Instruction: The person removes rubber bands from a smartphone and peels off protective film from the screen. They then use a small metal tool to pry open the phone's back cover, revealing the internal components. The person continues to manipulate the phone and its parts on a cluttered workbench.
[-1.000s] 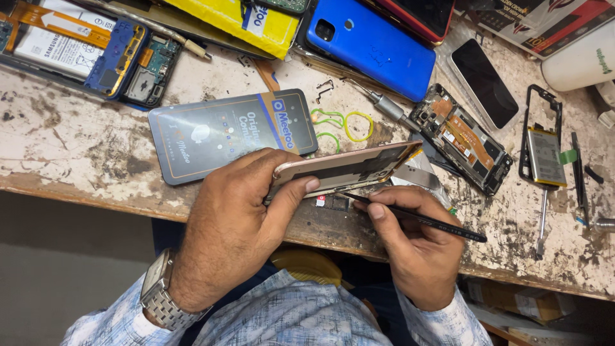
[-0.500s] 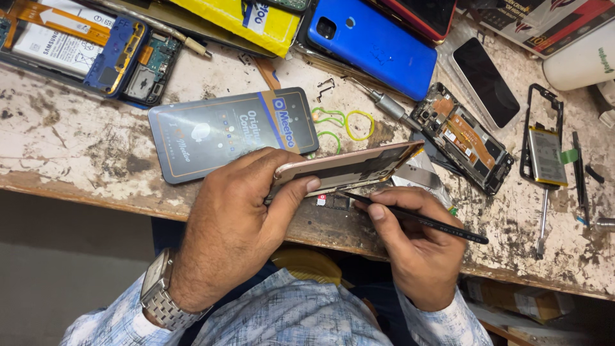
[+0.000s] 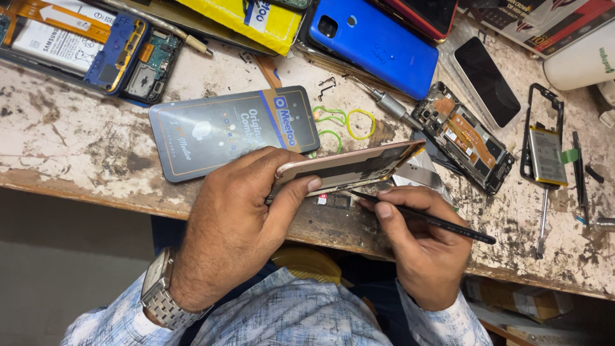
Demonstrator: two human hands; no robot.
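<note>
Gripping a rose-gold phone frame [image 3: 346, 168] edgewise, left hand [image 3: 237, 224] steadies; right hand [image 3: 416, 247] pinches slim black pry tool [image 3: 435, 221], best kept shallow.

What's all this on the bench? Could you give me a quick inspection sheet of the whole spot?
Surface: worn, stained wooden bench, paint flaking.
Job's things: rose-gold phone tilted on edge in the left hand; thin black tool in the right hand, tip under the phone.
Clutter: blue phone, opened phone with bare circuit board, grey screen-protector pack, screwdriver, rubber bands.
Fingers: both hands closed on their items.
Cables: orange flex ribbon.
Surroundings: boxes under the bench.
</note>
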